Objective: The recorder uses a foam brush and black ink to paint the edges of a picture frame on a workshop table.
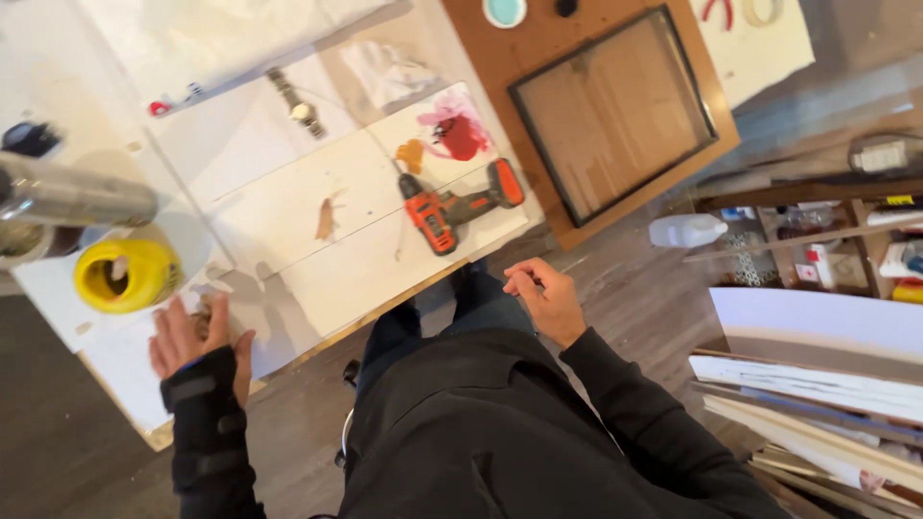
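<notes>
Head view, looking down over a black-sleeved torso to a white paper-covered desk (317, 279).

Left hand (192, 336): flat, fingers spread, palm down on the near left part of the desk. A black wrist brace (204, 404) wraps the wrist. A small brownish object shows between its fingers; cannot tell what it is. Hand grips nothing visible.

Right hand (546, 298): held off the desk edge above the wooden floor (635, 288), fingers curled loosely inward, thumb against fingertips. Cannot tell whether anything is pinched in it.

Nearest items: yellow spool (125, 275) just beyond the left hand, with a metal cylinder (72, 197) above it. Orange and black cordless drill (460, 207) lies on its side at the right part of the desk, between both hands and farther out, well apart from each. Red, pink and orange paint blotches (452, 133) sit just beyond the drill. A wristwatch (296, 102) lies farther back.

Right of the desk: a black picture frame (615, 111) resting on a brown board (519, 58); a white plastic bottle (687, 231) on the floor; stacked white boards (817, 384) at lower right.
</notes>
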